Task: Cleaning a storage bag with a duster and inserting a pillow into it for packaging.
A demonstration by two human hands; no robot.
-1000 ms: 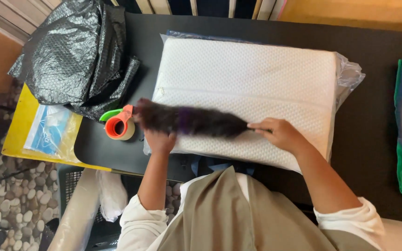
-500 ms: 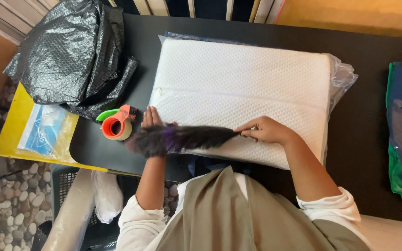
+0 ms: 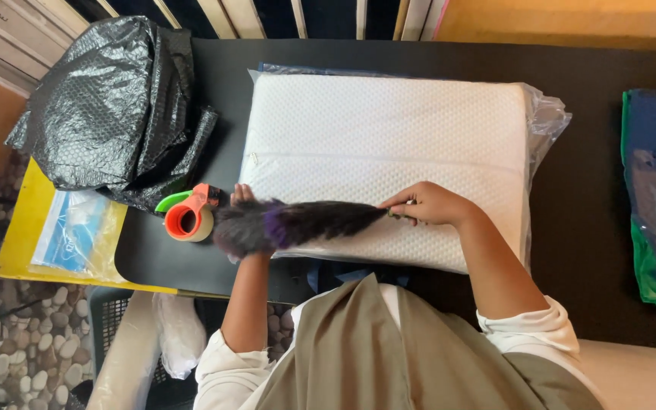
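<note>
- Your right hand (image 3: 433, 205) pinches the thin end of a dark, purple-streaked fluffy tuft (image 3: 290, 224); fingers pressed together on it.
- Your left hand (image 3: 243, 199) sits behind the tuft's bushy end, mostly hidden; I cannot tell how its fingers are set.
- The tuft's long axis runs left–right along the near edge of the white quilted pillow in clear plastic (image 3: 389, 152); thick end points left.
- The orange tape dispenser (image 3: 188, 216) sits on the black tabletop (image 3: 594, 228), just beside the bushy end.
</note>
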